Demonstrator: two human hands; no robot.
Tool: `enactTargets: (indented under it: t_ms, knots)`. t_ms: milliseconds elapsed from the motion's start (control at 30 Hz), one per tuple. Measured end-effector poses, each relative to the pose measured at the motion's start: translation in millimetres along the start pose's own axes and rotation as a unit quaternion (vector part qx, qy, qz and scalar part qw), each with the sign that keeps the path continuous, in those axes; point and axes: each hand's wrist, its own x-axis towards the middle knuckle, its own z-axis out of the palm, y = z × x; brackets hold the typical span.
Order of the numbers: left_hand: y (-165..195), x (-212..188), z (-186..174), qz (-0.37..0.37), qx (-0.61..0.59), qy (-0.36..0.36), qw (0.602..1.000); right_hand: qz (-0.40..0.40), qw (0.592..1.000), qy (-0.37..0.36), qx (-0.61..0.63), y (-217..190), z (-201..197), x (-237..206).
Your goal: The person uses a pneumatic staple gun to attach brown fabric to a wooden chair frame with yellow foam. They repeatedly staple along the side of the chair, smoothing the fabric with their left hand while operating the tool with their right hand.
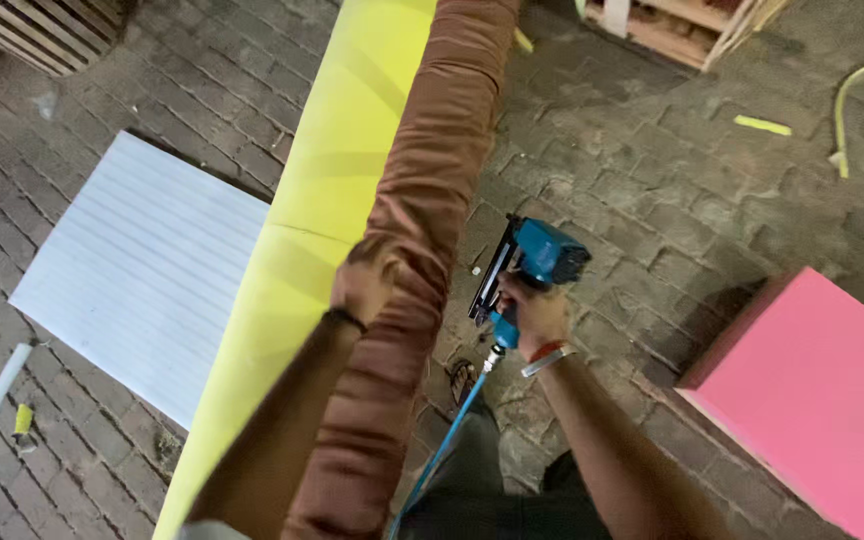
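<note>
A blue pneumatic staple gun (530,268) stands upright beside gathered brown fabric (422,200) stretched over yellow foam (322,190).

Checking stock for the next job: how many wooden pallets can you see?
2. One pallet lies at the top left corner; another pallet lies at the top, right of the brown fabric. Both are cut off by the frame; more may be out of view.

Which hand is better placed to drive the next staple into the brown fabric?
Right, probably. The right hand already grips the blue pneumatic stapler, nose beside the brown fabric. The left hand is pressing that fabric against the yellow foam.
</note>
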Motion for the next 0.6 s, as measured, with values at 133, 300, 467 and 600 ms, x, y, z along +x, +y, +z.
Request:
enactTargets:
  t_ms: [133, 300, 467, 600]
  knots:
    - [-48.1, 60.8, 30.7, 0.096, 0.029, -0.044, 0.994, -0.017, 0.988, 0.003, -0.154, 32.9, 27.6, 69.2]
    - [-90.0, 91.2, 65.6, 0.162, 0.095, -0.127, 0.974, -0.004, 0.976, -0.046, -0.213, 59.3, 49.3, 142.8]
    - [-95.1, 83.6, 84.9, 0.161, 0.136, -0.034, 0.977, 0.000, 0.985, -0.049, -0.167, 79.5, 34.7, 170.5]
    - [-90.5, 80.6, 102.6, 0.104, 0.151, 0.014, 0.983, 0.017, 0.984, -0.091, -0.151, 81.1, 25.8, 176.6]
